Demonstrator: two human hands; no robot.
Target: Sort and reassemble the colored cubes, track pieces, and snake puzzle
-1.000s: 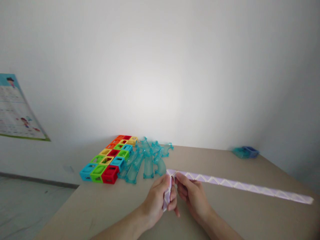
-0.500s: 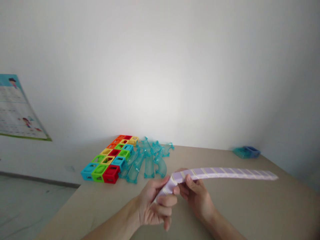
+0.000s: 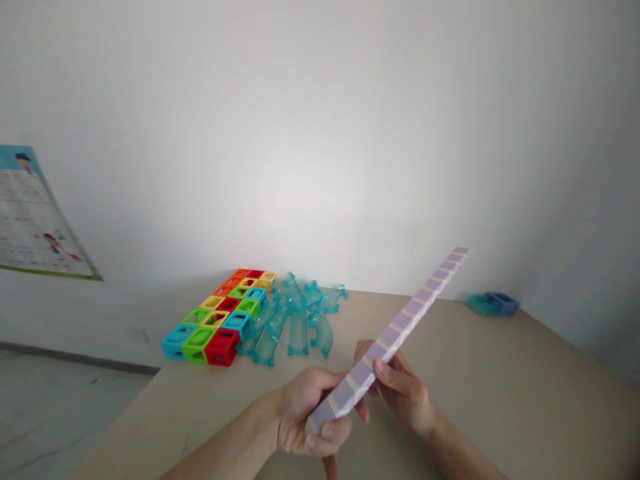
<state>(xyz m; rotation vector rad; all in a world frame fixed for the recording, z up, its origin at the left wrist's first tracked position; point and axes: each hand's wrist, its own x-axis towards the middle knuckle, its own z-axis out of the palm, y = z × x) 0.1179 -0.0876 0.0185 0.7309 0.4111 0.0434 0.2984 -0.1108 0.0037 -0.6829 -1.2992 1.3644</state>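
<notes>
A long lilac segmented bar (image 3: 400, 320) with pale joints runs straight from my hands up and to the right, its far tip in the air in front of the wall. My left hand (image 3: 307, 417) is closed around its near end, fingers curled under it. My right hand (image 3: 400, 393) pinches the bar a little further along, thumb on top. Both hands are held just above the beige table (image 3: 500, 393).
Several coloured hollow cubes (image 3: 220, 317) lie in a block at the table's far left, beside a pile of clear teal curved track pieces (image 3: 295, 320). A small teal and blue object (image 3: 493, 303) sits at the far right by the wall. A poster (image 3: 30, 220) hangs on the left.
The bar's bent near end has been straightened. Its long part swung up from lying across the table to slanting up and to the right in the air. My hands moved slightly nearer.
</notes>
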